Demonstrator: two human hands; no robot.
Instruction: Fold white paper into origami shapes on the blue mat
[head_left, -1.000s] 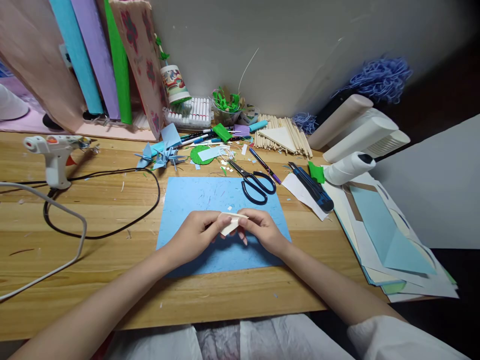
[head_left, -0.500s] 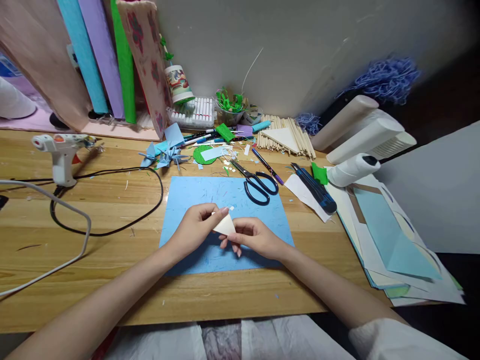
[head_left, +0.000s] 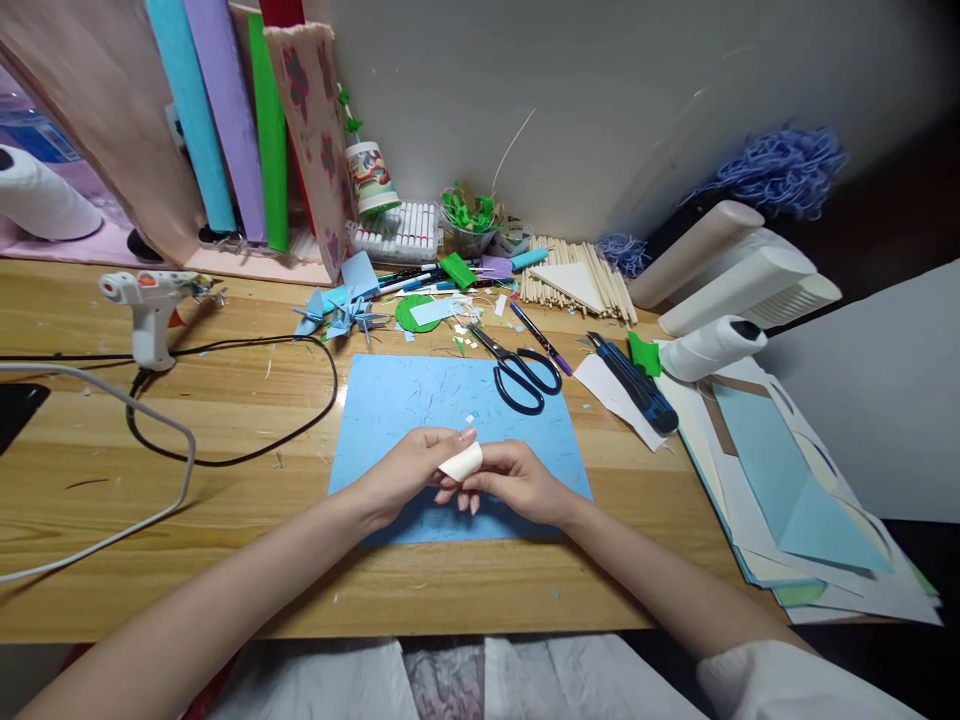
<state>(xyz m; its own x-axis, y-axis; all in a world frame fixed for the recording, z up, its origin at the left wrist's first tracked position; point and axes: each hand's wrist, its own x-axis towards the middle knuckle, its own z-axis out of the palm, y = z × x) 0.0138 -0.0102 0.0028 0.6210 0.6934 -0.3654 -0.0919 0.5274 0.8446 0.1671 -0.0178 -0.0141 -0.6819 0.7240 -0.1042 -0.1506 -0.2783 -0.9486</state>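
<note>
Between my two hands is a small piece of cream paper (head_left: 462, 462), bent into a curve. My left hand (head_left: 416, 468) pinches its upper left side, thumb on top. From the other side, my right hand (head_left: 521, 482) grips the paper's right and lower edge with thumb and fingers. Both hands are over a blue sheet (head_left: 390, 400) lying flat on the wooden table. Black-handled scissors (head_left: 521, 375) rest across the sheet's upper right corner. A tiny white scrap (head_left: 470, 419) lies just beyond my fingers.
A white glue gun (head_left: 152, 318) stands at left with a looping black cable (head_left: 330, 400). A utility knife (head_left: 634, 383) lies at right beside stacked paper (head_left: 810, 500). Along the back are blue folded paper (head_left: 345, 315), a green disc (head_left: 418, 313), markers (head_left: 405, 228) and wooden sticks (head_left: 604, 280).
The cream paper was a flat, pointed piece; now it is curled over between my fingers. My hands have come closer together. The view has shifted slightly left.
</note>
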